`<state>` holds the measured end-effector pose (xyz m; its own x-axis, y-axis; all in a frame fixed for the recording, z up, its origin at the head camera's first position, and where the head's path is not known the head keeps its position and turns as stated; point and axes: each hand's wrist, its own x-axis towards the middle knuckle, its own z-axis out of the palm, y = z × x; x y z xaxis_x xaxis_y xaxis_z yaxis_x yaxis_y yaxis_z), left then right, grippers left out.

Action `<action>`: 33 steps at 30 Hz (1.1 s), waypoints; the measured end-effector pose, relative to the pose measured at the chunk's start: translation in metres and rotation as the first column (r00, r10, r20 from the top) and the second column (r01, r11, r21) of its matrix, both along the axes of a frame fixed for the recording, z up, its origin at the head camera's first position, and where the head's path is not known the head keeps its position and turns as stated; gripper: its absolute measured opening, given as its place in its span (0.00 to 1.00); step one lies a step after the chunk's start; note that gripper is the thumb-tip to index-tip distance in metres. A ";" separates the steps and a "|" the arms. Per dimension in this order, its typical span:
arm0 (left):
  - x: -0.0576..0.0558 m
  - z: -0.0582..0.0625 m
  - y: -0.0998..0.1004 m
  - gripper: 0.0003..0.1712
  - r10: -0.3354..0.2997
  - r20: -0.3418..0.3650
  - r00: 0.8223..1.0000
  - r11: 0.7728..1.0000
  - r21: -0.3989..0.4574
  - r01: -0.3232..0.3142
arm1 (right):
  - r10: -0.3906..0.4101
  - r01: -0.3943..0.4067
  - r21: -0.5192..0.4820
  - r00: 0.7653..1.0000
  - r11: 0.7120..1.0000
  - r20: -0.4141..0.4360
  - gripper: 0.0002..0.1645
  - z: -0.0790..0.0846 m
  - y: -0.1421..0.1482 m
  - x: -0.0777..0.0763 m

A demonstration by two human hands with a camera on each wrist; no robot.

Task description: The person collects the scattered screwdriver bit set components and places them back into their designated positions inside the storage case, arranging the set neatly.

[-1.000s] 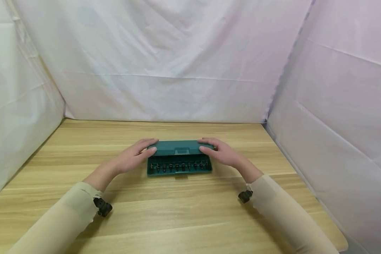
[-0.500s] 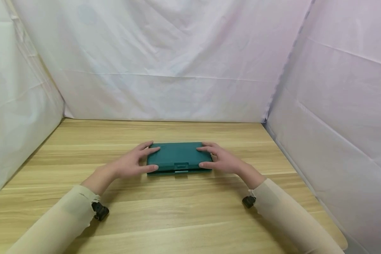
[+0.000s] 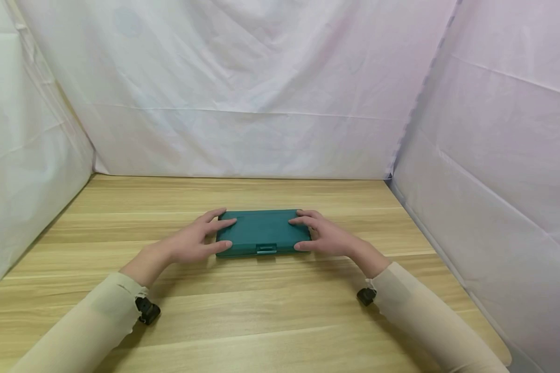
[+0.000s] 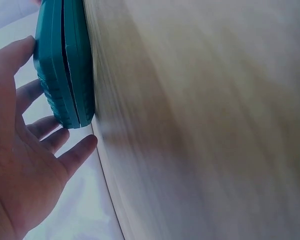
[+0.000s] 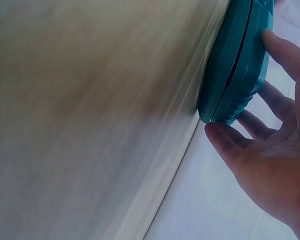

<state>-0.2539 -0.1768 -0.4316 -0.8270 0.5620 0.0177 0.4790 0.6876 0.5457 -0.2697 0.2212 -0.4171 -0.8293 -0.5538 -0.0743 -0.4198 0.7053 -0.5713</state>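
Note:
A dark green plastic case [image 3: 263,230] lies flat on the table with its lid down. At the middle of its front edge is a small latch [image 3: 266,249]. My left hand [image 3: 191,242] rests its spread fingers and thumb on the left end of the lid. On the right end, my right hand [image 3: 330,235] touches the lid the same way. In the left wrist view a thin dark seam runs between lid and base of the case [image 4: 55,55]. The right wrist view shows that seam on the case [image 5: 240,60] too. Whatever lies inside is hidden.
The wood-grain table [image 3: 270,321] has a white cloth [image 3: 252,103] hanging behind it and white sheets at both sides. A black wrist device [image 3: 148,311] sits at the left cuff, another wrist device [image 3: 366,296] at the right.
The lid has come down toward me, covering a row of several small metal bits. Both hands followed it down and forward, and the narrow front gap has closed.

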 end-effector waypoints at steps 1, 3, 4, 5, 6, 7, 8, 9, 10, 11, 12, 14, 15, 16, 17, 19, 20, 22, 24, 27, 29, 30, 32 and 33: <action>0.000 0.000 0.000 0.43 -0.001 -0.002 1.000 1.000 0.001 0.001 | -0.001 0.001 0.003 1.000 1.000 -0.003 0.42 0.000 0.000 0.000; 0.000 0.000 0.000 0.43 -0.004 -0.006 1.000 1.000 0.000 0.004 | -0.002 0.002 0.007 1.000 1.000 -0.006 0.42 0.000 -0.001 0.000; 0.000 0.000 0.000 0.43 -0.004 -0.007 1.000 1.000 -0.001 0.004 | -0.002 0.002 0.008 1.000 1.000 -0.006 0.42 0.000 -0.001 0.000; 0.000 0.000 0.000 0.43 -0.005 -0.007 1.000 1.000 -0.001 0.005 | -0.002 0.002 0.010 1.000 1.000 -0.007 0.42 0.000 -0.001 0.000; 0.000 0.000 0.000 0.43 -0.006 -0.007 1.000 1.000 -0.001 0.006 | -0.003 0.003 0.013 1.000 1.000 -0.008 0.42 0.000 -0.001 0.000; 0.000 0.000 0.000 0.43 -0.007 -0.008 1.000 1.000 -0.001 0.007 | -0.003 0.003 0.015 1.000 1.000 -0.009 0.42 0.000 -0.001 0.000; 0.000 0.000 0.000 0.43 -0.009 -0.007 1.000 1.000 0.000 0.009 | -0.005 0.005 0.019 1.000 1.000 -0.011 0.42 0.001 -0.002 0.000; -0.001 0.000 0.000 0.43 -0.010 -0.007 1.000 1.000 0.000 0.010 | -0.008 0.009 0.022 1.000 1.000 -0.009 0.43 0.001 -0.003 0.000; -0.001 0.000 -0.001 0.43 -0.010 -0.006 1.000 1.000 0.000 0.010 | -0.008 0.009 0.032 1.000 0.999 -0.012 0.44 0.001 -0.005 0.000; -0.001 0.001 -0.001 0.43 -0.011 -0.004 1.000 1.000 0.000 0.011 | -0.007 0.008 0.044 1.000 0.999 -0.017 0.46 0.002 -0.007 0.000; -0.001 0.001 -0.001 0.43 -0.011 -0.002 1.000 1.000 0.001 0.011 | -0.005 0.006 0.058 1.000 0.998 -0.024 0.49 0.002 -0.010 0.000; -0.002 0.002 -0.002 0.42 -0.009 0.003 1.000 1.000 0.002 0.009 | 0.005 -0.002 0.092 0.999 0.996 -0.041 0.55 0.002 -0.017 0.000; -0.002 0.002 -0.003 0.42 -0.008 0.005 1.000 1.000 0.002 0.008 | 0.013 -0.007 0.108 0.999 0.994 -0.050 0.58 0.002 -0.022 -0.001; -0.002 0.002 -0.003 0.42 -0.007 0.008 1.000 1.000 0.004 0.007 | 0.022 -0.014 0.128 0.998 0.992 -0.063 0.61 0.002 -0.027 -0.001; -0.002 0.002 -0.004 0.42 -0.005 0.008 1.000 1.000 0.004 0.005 | 0.031 -0.020 0.144 0.997 0.989 -0.073 0.63 0.002 -0.032 -0.002; -0.002 0.001 -0.004 0.43 -0.003 0.012 1.000 1.000 0.007 0.003 | 0.045 -0.029 0.175 0.995 0.984 -0.089 0.66 0.002 -0.041 -0.004; -0.002 0.001 -0.004 0.43 -0.002 0.013 1.000 1.000 0.007 0.002 | 0.050 -0.032 0.189 0.994 0.981 -0.094 0.67 0.002 -0.045 -0.005; -0.002 0.000 -0.004 0.43 -0.001 0.016 1.000 1.000 0.004 0.001 | 0.054 -0.030 0.217 0.993 0.976 -0.105 0.66 0.002 -0.053 -0.007; -0.003 -0.001 -0.003 0.43 -0.001 0.020 1.000 1.000 0.001 0.001 | 0.046 -0.016 0.240 0.992 0.971 -0.121 0.64 0.001 -0.057 -0.009; -0.004 -0.001 -0.003 0.43 -0.004 0.016 1.000 1.000 -0.013 0.004 | 0.031 0.008 0.260 0.989 0.966 -0.146 0.60 0.001 -0.060 -0.012; -0.004 0.000 -0.003 0.43 -0.006 0.010 1.000 1.000 -0.023 0.007 | 0.024 0.020 0.265 0.987 0.964 -0.160 0.58 0.002 -0.061 -0.012; -0.004 0.001 -0.003 0.43 -0.008 0.007 1.000 1.000 -0.025 0.008 | 0.023 0.022 0.266 0.986 0.964 -0.163 0.57 0.003 -0.062 -0.013; -0.004 0.002 -0.004 0.43 -0.008 0.001 1.000 1.000 -0.028 0.008 | 0.022 0.024 0.266 0.985 0.964 -0.169 0.56 0.005 -0.063 -0.013; -0.004 0.002 -0.004 0.43 -0.008 -0.001 1.000 1.000 -0.028 0.008 | 0.020 0.028 0.268 0.985 0.963 -0.173 0.55 0.006 -0.064 -0.013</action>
